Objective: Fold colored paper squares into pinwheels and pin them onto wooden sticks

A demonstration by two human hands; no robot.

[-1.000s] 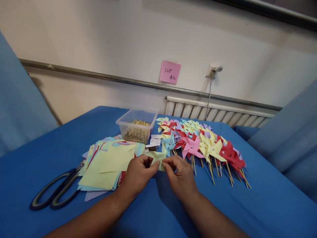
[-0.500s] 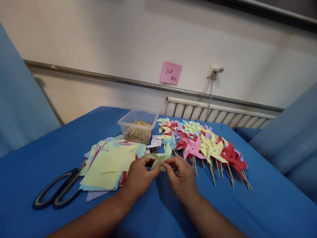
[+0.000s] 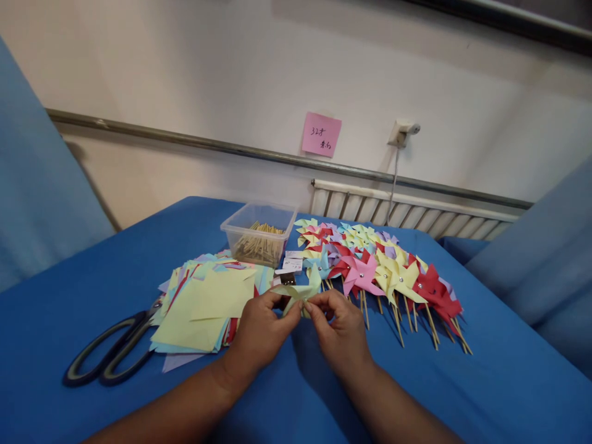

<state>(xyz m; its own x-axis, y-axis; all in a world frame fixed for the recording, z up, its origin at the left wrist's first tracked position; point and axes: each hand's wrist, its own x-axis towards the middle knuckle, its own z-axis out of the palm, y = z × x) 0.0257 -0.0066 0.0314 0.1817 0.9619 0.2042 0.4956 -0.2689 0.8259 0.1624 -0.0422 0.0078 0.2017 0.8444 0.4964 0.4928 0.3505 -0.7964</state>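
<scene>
Half-folded green paper pinwheel point(image 3: 298, 292) pinched between left hand point(image 3: 259, 330) and right hand point(image 3: 340, 333), just above the table point(image 3: 485, 382). Loosened pinch: flaps likely spring open. Finished pinwheels point(image 3: 383, 271) just beyond right hand risk snagging.

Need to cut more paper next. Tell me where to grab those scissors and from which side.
Take the scissors by the dark handle loops, coming from the near left. The loops lie free on the blue cloth, while the blades are tucked under the paper stack.
</scene>
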